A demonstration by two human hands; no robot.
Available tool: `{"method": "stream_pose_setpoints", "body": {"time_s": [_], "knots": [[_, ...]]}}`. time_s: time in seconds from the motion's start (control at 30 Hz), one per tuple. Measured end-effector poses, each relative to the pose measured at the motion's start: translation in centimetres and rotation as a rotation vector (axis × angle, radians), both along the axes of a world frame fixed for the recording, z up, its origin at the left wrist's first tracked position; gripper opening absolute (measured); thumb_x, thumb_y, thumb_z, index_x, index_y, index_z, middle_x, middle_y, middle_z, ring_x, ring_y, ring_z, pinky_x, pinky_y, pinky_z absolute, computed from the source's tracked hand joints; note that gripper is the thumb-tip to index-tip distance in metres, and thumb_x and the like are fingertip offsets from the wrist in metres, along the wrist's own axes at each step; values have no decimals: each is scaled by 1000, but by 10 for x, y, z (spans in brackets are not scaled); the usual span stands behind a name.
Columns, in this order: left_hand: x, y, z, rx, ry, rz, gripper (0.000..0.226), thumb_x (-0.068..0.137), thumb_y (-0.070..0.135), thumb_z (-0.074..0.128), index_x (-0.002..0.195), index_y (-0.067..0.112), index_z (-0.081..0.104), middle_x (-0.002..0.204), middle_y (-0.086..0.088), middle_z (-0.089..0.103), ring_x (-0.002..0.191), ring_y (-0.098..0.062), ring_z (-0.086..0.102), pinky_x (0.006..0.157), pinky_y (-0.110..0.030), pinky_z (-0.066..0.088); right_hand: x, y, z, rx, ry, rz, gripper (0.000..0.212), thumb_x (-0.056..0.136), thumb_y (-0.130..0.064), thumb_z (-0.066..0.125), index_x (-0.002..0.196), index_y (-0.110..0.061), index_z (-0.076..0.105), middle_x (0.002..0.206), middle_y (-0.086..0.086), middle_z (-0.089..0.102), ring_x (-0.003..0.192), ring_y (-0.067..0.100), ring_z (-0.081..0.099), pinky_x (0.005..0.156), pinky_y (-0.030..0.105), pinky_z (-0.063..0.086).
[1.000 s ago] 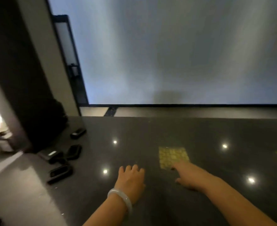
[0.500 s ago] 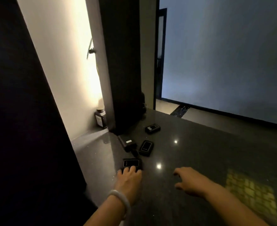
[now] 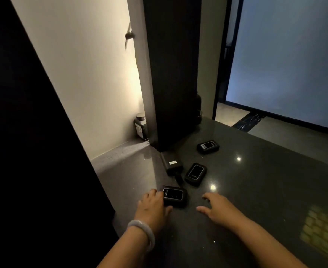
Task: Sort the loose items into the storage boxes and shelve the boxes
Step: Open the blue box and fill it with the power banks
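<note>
Item 1: nearest black device (image 3: pixel 173 196), flat on the dark polished counter (image 3: pixel 256 190), lower centre of the frame. The left hand (image 3: pixel 153 206), a pale bangle (image 3: pixel 143 234) on its wrist, grips the device's left edge, fingers curled on the far corner, thumb at the near edge.

Item 2: right hand (image 3: pixel 218 207), lower centre-right, apart from the device, fingers loosely spread, holding nothing.

Item 3: second black device (image 3: pixel 195 174), just above the first, lying at a slant.

Item 4: third black device (image 3: pixel 208 147), further up, near the dark pillar (image 3: pixel 171 74).

Item 5: black adapter block (image 3: pixel 171 163) with a white label, left of the second device, at the pillar's foot.

Item 6: small jar (image 3: pixel 140 125), centre-left, behind the pillar by the lit wall.

Storage boxes and shelf: not visible.

Step in hand, by judgement: gathering loose items, first pick-up. Next move calls for lifting the gripped device clear while the free right hand takes the slanted one beside it.
</note>
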State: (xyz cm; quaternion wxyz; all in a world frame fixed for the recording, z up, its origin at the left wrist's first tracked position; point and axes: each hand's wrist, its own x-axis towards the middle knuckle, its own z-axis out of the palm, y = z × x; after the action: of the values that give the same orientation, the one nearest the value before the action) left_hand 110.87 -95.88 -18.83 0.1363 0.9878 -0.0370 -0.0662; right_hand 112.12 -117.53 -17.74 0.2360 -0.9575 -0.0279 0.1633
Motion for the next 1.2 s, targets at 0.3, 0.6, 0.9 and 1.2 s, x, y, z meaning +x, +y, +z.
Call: {"method": "stream_pose_setpoints", "body": {"time_s": [0.3,0.6,0.9,1.2], "knots": [[130,-14,7,-48,-3,91,73,93,58,44,146,12,27,143,-13,37,128,-30,41,107,-39,36,71,6,-15,23,-12,-176,59,87,-47,62,136,-17,45,135,5,51,122,18,49,98,25,39],[213,-43,-19,-62,113,267,106,81,75,46,152,8,4,154,-21,13,140,-37,20,109,-46,31,113,32,-37,58,-91,-460,81,76,-56,70,137,-14,40,136,7,42,126,25,42,101,34,38],[222,-35,-53,-104,93,108,94,84,63,55,153,27,1,157,-14,8,140,-39,15,111,-50,26,139,45,-43,-79,-115,-530,90,75,-63,65,139,-10,32,139,11,36,126,27,39,98,36,42],[210,-32,-54,-178,89,34,92,84,51,62,153,33,4,159,-5,8,142,-35,14,113,-51,22,130,41,-42,-111,-47,-568,92,72,-42,77,143,-19,22,144,9,25,132,28,31,102,40,41]]}}
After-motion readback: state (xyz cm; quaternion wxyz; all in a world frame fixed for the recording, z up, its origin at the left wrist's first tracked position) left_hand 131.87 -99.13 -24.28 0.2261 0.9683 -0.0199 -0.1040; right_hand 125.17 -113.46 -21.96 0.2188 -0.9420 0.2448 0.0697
